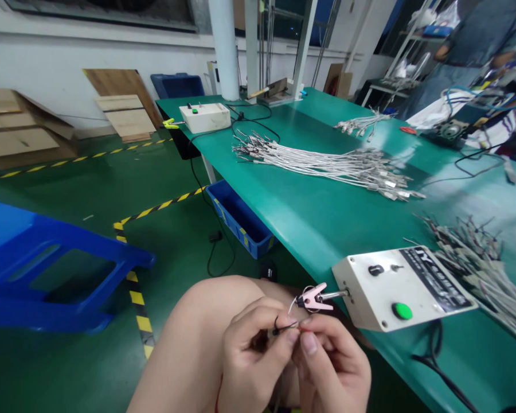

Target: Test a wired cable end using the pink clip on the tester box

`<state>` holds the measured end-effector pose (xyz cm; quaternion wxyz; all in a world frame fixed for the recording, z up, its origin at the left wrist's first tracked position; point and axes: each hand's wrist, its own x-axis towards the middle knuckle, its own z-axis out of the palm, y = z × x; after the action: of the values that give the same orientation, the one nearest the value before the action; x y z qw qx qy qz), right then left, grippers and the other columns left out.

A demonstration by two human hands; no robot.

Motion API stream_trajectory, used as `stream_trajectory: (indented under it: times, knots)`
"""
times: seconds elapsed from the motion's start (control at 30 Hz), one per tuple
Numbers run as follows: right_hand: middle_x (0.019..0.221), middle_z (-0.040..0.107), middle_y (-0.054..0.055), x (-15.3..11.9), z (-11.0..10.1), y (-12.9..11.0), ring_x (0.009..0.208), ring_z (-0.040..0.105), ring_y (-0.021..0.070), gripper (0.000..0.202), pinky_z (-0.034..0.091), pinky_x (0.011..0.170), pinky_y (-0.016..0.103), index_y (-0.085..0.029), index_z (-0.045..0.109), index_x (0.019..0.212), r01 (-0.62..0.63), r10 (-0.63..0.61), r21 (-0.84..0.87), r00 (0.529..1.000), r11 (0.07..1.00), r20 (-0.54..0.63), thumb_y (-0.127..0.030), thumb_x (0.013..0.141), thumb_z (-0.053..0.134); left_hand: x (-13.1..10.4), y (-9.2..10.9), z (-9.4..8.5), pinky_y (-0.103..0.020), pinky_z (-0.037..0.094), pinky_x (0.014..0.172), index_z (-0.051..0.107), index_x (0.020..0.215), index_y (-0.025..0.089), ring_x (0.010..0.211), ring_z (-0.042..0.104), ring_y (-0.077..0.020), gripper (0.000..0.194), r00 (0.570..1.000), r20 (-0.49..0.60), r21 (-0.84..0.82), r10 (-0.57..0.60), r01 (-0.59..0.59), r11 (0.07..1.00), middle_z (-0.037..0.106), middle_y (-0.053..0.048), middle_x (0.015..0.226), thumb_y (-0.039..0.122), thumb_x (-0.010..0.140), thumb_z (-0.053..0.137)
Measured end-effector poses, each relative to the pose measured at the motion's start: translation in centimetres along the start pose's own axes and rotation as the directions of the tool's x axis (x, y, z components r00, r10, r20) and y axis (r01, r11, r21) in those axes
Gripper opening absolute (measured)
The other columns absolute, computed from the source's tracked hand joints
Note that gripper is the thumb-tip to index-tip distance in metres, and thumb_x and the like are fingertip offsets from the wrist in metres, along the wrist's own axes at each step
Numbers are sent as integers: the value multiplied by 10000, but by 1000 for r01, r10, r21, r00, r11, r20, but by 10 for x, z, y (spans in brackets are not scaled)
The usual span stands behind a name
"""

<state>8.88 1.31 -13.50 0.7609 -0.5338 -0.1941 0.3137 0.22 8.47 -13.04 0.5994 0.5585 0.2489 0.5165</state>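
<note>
Just above the person's lap, my left hand [253, 350] pinches thin dark and white wires [287, 326] between thumb and forefinger. Close against it, my right hand [333, 355] pinches a thin red wire. A pink clip [315, 298] on a metal shaft sticks out from a white box [408, 287] with a green button, at the table's near edge. A white wire runs from the clip's jaws down to my fingers. The wires' far ends are hidden by the hands.
Bundles of white cables [322, 163] lie on the green table [292, 212], more at the right [485, 264]. A second white box [205, 117] stands behind. A blue bin [241, 221] sits below, a blue stool [47, 252] at left. A person [468, 51] stands at back right.
</note>
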Motion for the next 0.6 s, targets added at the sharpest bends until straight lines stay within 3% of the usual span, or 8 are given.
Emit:
stream_trajectory:
  times: [0.27,0.37,0.47,0.6]
  knots:
    - [541,528,-41,4,-3,1,448,453,98,97,406,460,190,-251,788,878,-129,118,80,984,988,135,-339,859,822,-2,0,-6,-306,583,760,756,892,221,811,695,-208,122,988,64,9,-144,144,990,742,-46,868,146,976,709]
    - [610,585,-26,7,-2,-4,466,456,80,121,405,467,171,-225,784,867,-167,154,88,978,982,139,-329,846,842,1,2,-10,-296,576,727,777,894,232,791,691,-202,107,990,98,-10,-100,102,995,744,-48,874,177,971,726]
    - [685,655,3,10,-1,-9,535,545,104,137,484,528,195,-215,783,867,-224,210,100,968,969,135,-321,830,862,5,7,-11,-291,575,704,806,900,255,762,703,-197,117,990,137,-40,-45,51,998,761,-43,849,214,979,729]
    - [631,659,5,14,-2,-13,525,585,127,170,512,515,214,-219,782,819,-237,228,99,969,966,91,-335,782,900,5,14,-7,-369,620,732,828,842,226,767,756,-265,190,981,173,24,-88,85,996,803,-94,810,292,988,724]
